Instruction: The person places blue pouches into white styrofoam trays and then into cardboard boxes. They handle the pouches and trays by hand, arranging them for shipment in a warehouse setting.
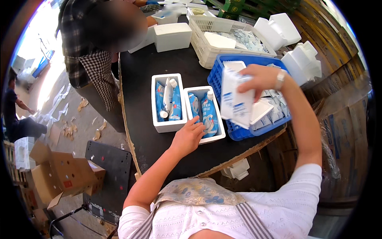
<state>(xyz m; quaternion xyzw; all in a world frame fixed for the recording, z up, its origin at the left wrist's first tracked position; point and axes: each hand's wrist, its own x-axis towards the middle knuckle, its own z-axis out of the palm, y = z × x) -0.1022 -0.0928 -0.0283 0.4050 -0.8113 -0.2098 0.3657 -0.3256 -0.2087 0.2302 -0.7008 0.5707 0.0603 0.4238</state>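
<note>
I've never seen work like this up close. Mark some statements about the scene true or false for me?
1. The right hand holds at least one flat white packet. True.
2. The left hand is at the right-hand one of two foam boxes. True.
3. That foam box contains red tins. False: it contains blue pouches.
4. The crate nearest the person is white. False: the blue crate is nearer; the white crate stands beyond it.
5. A band circles the right wrist. True.

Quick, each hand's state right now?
Left hand: open, fingers over the rim of the nearer white foam box.
Right hand: closed, holding flat white-and-blue packets.
</note>
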